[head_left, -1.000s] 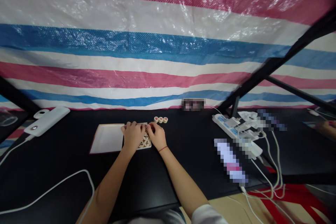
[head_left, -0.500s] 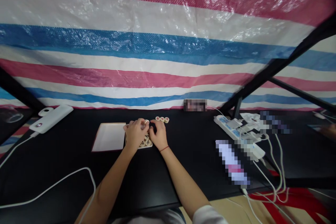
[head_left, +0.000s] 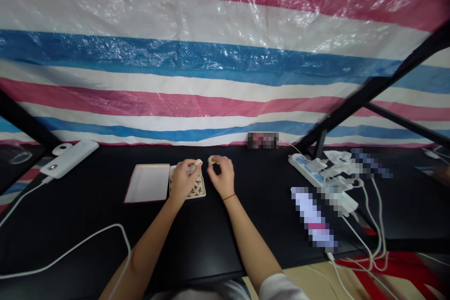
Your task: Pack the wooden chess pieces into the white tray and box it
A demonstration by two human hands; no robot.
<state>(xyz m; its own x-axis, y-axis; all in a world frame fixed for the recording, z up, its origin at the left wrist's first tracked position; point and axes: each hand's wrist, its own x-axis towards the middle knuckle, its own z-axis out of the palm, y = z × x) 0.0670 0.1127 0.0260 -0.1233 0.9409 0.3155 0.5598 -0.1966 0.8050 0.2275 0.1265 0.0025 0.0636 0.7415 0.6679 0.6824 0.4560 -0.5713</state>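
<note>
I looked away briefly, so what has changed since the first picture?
The right hand moved rightward from the box to the row of pieces; whether it grips one is unclear. The left hand now pinches a piece. The lid and power bank stayed put.

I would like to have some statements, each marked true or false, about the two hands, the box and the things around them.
1. The left hand holds a round piece. True.
2. The red string is on the left wrist. False: it is on the right wrist.
3. The lid lies left of the box. True.
4. The power strip is left of the box. False: it is to the right of the box.
</note>
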